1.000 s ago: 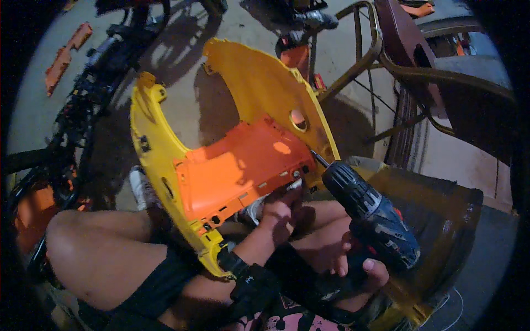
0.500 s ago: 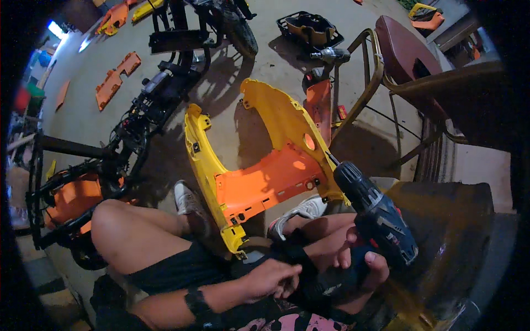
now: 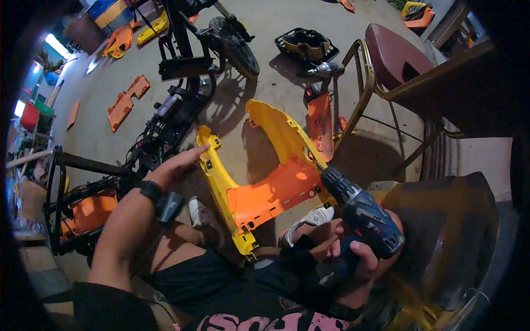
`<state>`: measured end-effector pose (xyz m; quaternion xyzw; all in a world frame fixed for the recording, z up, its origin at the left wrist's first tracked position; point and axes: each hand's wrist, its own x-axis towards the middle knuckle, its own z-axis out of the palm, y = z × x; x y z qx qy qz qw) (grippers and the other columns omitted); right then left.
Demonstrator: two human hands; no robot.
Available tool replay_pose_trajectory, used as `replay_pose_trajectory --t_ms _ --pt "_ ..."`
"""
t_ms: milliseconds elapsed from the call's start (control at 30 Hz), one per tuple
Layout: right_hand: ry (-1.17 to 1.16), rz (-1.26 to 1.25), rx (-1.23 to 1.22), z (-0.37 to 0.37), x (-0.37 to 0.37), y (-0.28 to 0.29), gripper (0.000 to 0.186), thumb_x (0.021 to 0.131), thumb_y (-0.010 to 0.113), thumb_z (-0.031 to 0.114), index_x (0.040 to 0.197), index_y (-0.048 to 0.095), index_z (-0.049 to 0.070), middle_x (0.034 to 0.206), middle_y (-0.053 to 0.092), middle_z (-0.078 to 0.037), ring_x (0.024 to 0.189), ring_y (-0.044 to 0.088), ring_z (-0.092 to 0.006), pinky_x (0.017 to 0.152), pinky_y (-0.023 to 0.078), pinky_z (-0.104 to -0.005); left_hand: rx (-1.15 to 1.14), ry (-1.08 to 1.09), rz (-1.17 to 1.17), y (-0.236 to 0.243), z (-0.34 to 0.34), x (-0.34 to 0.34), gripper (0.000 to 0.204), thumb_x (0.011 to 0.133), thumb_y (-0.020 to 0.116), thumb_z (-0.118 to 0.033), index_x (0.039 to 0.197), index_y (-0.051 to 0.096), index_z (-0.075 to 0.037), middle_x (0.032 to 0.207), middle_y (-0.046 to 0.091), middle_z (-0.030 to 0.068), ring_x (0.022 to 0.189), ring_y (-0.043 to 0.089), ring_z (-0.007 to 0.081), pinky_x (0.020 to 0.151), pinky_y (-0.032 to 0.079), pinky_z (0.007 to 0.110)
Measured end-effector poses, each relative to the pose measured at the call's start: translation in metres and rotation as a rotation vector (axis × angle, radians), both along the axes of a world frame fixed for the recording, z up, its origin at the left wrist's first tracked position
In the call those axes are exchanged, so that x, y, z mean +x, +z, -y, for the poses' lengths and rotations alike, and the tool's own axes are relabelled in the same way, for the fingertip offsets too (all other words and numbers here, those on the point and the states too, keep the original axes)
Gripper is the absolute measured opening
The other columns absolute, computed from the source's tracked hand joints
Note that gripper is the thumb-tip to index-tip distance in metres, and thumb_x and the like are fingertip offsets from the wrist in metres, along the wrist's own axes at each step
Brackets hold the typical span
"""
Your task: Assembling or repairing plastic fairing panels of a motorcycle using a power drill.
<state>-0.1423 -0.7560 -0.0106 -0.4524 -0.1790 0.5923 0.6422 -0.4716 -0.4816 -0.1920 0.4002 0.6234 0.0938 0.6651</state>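
Observation:
A U-shaped scooter fairing [image 3: 270, 190], yellow on its two arms and orange across the middle, rests between my legs. My left hand [image 3: 187, 160] reaches to its left arm, stretched out, fingertips at the yellow edge near the upper end; part of the fingers is hidden. My right hand [image 3: 359, 256] is closed around the grip of a black cordless drill [image 3: 364, 212]. The drill points up and left, its tip at the fairing's right arm. Whether the bit touches a screw there is too small to tell.
A stripped scooter frame [image 3: 160, 127] stands to the left. Loose orange panels [image 3: 128, 103] lie on the floor beyond it. At the right are a metal-framed chair [image 3: 395, 55] and a brown cushioned seat [image 3: 441, 220]. Another power tool [image 3: 326, 69] lies near a black basket-like part [image 3: 306, 47].
My left hand has left my lap and moved up and forward to the fairing's left arm. The drill has shifted slightly left and down in the picture, in my right hand.

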Motion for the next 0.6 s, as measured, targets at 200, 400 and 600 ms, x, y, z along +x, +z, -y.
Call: replay_pose_trajectory --t_ms 200,400,600 --pt "0.003 -0.172 -0.075 0.014 -0.002 -0.016 0.048 0.069 0.057 0.018 0.110 0.044 -0.005 0.075 0.057 -0.011 0.077 0.056 -0.0235 0.080 0.044 -0.0335 0.009 -0.137 -0.162 0.023 -0.007 0.033 0.022 0.081 0.042 -0.027 0.088 0.056 -0.011 0.066 0.048 0.0026 0.052 0.042 0.0164 0.047 0.033 0.035" --pt "0.036 -0.188 -0.074 0.019 -0.006 -0.010 0.050 0.069 0.059 0.020 0.110 0.046 -0.005 0.077 0.056 -0.010 0.077 0.055 -0.0209 0.076 0.044 -0.0304 0.335 -0.497 -0.378 0.060 -0.035 0.068 0.027 0.081 0.045 -0.029 0.072 0.057 -0.007 0.058 0.047 0.0023 0.047 0.042 0.0144 0.043 0.031 0.032" --pt "0.042 -0.130 -0.117 0.033 -0.017 -0.014 0.061 0.060 0.058 0.023 0.112 0.044 -0.007 0.082 0.052 -0.014 0.066 0.055 -0.0218 0.067 0.047 -0.0325 0.502 -0.726 -0.432 0.037 -0.070 0.085 0.034 0.080 0.044 -0.031 0.074 0.060 -0.001 0.064 0.057 0.0110 0.054 0.053 0.0229 0.048 0.039 0.038"
